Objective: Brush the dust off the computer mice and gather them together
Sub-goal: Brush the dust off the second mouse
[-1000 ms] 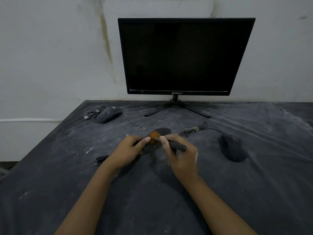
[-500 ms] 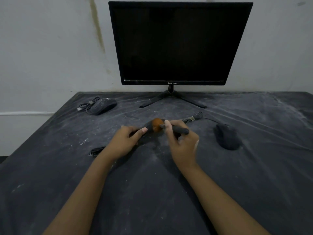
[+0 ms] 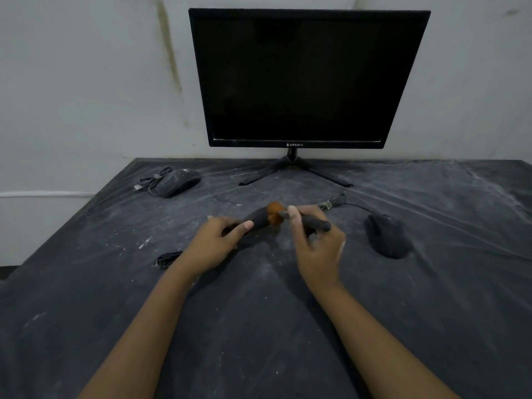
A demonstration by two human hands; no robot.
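The left hand grips a dusty black plastic computer mouse at the middle of the desk, with the thumb stretched along its near side and the fingers curled over the far side. The right hand pinches a small brush with a dark handle and orange bristles, and the bristles touch the held mouse's right end. It is hard to tell whether that mouse rests on the desk or is lifted slightly. A bundled black cable lies just beside the left wrist. To the right, apart from the hands, sits a second black mouse, with its tied cord just behind the right hand. A third dusty mouse with a coiled cable lies at the far left. A black flat monitor stands at the rear of the dark, dust-streaked desk.
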